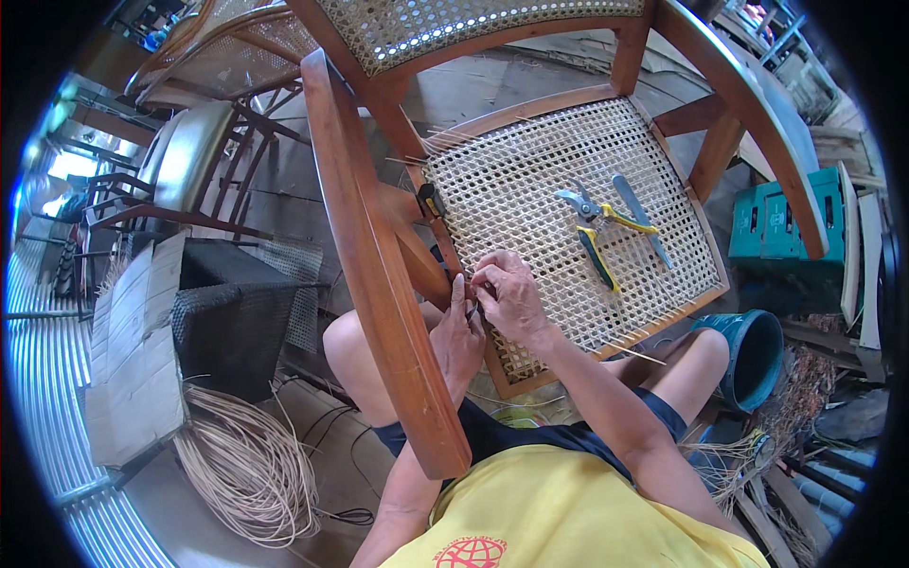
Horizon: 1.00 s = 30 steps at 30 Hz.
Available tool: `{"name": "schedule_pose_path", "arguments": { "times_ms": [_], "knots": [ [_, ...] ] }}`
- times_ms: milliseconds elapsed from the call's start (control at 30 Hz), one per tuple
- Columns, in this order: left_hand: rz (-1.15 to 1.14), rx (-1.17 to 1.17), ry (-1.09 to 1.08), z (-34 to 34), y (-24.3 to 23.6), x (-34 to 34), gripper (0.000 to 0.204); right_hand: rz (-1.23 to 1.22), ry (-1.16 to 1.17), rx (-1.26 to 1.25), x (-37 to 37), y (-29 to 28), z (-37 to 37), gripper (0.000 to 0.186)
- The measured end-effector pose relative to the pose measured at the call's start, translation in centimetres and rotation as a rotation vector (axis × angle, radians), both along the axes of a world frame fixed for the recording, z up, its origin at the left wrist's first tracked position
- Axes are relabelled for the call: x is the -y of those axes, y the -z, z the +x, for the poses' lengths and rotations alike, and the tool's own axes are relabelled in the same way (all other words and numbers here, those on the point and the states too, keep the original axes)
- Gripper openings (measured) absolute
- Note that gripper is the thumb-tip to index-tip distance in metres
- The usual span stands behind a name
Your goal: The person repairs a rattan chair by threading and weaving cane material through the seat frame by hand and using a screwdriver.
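the fingertips of the right hand (511, 295) are bent in close to one another at the left edge of the seat, toward its near left corner; whether they pinch a strand is too small to tell. the left hand (458, 343) is just beside, its forefinger straight and pointing away from the body, the other fingers partly hidden, so its grip cannot be told. both are at the wooden frame of the cane seat (559, 185), which lies in front of the person, part of a wooden chair. the seat is nearly square, with no clear long axis; its front-to-back line slants from far left to near right, the backrest (492, 26) at the far end and the front edge toward the person. its pale cane makes an open mesh of small holes inside a reddish-brown frame, with loose ends sticking out at the far left corner and over the near edge. on the weave, right of the middle, lie shears (589, 212) with yellow and dark handles and, toward the right edge, a flat grey blade-like tool (629, 197). the left armrest (369, 246) runs roughly alongside the left edge; beyond the near right corner stands a blue-green bucket (756, 364).
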<state>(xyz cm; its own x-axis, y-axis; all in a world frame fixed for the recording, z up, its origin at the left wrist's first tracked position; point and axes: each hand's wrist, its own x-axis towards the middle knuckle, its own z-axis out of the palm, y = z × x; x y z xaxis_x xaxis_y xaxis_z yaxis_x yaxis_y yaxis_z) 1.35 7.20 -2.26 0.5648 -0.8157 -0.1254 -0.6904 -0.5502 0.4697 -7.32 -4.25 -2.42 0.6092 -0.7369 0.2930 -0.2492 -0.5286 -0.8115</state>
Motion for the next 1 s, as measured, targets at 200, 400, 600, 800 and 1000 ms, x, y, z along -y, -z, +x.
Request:
{"name": "schedule_pose_path", "arguments": {
  "times_ms": [200, 400, 600, 800, 1000],
  "knots": [
    [-0.319, -0.034, -0.050, -0.2, 0.4, -0.5, 0.054, -0.080, 0.034, -0.009, -0.3, -0.1, 0.4, 0.011],
    [-0.325, -0.116, -0.033, -0.1, 0.7, -0.5, 0.051, -0.050, 0.053, -0.131, -0.3, -0.1, 1.1, 0.012],
    [-0.402, -0.121, -0.044, -0.1, 0.8, 0.0, 0.051, 0.179, 0.099, -0.069, -0.1, -0.4, 1.5, 0.004],
    [-0.440, -0.127, -0.045, 0.0, 1.1, -0.1, 0.048, 0.207, 0.081, -0.088, 0.0, -1.0, 1.3, 0.004],
    [-0.427, -0.062, -0.026, 0.0, 1.6, -0.6, 0.048, 0.181, -0.002, -0.087, 1.1, 0.2, 0.6, 0.001]
  ]
}}
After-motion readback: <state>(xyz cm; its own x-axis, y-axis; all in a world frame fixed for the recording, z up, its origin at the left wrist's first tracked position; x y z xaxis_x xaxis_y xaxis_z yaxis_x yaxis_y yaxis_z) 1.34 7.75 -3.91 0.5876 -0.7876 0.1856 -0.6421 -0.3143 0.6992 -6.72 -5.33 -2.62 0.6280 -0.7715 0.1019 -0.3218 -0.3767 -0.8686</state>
